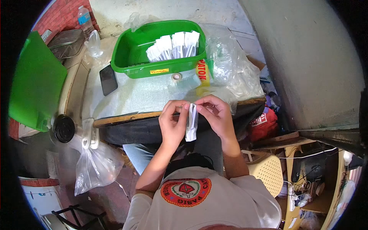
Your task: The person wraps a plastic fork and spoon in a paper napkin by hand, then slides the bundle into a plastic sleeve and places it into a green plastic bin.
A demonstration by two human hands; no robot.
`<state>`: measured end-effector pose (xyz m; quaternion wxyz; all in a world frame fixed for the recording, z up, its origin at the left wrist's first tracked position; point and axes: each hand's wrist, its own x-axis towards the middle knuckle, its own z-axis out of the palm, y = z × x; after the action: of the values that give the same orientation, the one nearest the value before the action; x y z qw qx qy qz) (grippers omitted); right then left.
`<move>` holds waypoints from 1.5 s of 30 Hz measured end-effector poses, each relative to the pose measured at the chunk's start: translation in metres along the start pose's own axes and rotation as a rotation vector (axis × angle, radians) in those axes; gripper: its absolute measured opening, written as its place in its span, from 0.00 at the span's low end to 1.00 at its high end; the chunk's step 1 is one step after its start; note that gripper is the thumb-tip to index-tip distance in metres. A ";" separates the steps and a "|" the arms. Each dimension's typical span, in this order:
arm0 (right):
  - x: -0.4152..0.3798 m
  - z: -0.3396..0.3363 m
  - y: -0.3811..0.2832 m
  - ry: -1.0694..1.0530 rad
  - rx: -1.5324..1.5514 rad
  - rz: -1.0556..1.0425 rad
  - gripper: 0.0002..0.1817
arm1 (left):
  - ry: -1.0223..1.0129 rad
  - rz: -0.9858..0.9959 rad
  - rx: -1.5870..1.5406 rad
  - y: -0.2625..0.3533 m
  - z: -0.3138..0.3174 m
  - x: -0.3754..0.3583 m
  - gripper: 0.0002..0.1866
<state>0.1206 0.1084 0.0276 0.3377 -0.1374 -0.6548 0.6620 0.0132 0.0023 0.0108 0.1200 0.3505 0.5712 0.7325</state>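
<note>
In front of my chest, over the near edge of the table, a narrow white packet hangs upright from my fingertips. My left hand pinches its top left corner between thumb and index finger. On the other side, my right hand pinches the top right corner the same way. What is inside the packet I cannot make out. Beyond my hands, a green basin holds many similar white packets, stacked on edge toward its right side.
Near the basin lie a tape roll, a black phone, a yellow printed bag and a heap of clear plastic. A tied plastic bag hangs at the table's left. A water bottle stands at the back left.
</note>
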 end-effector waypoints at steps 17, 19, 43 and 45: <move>0.015 -0.009 0.000 -0.131 0.001 0.094 0.07 | -0.035 0.092 0.246 -0.004 -0.003 0.001 0.05; 0.014 -0.007 0.003 -0.071 0.119 0.068 0.06 | -0.062 -0.039 0.111 -0.003 -0.004 -0.001 0.06; 0.008 -0.039 -0.007 -0.302 -0.323 0.195 0.08 | -0.726 -0.396 -0.277 -0.030 -0.035 -0.020 0.16; 0.006 -0.040 -0.007 -0.209 -0.277 0.221 0.07 | -0.623 -0.287 -0.093 -0.025 -0.046 -0.022 0.17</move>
<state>0.1428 0.1425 0.0318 0.1712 -0.1843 -0.7520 0.6093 -0.0060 -0.0367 -0.0257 0.4063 0.4677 0.5165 0.5912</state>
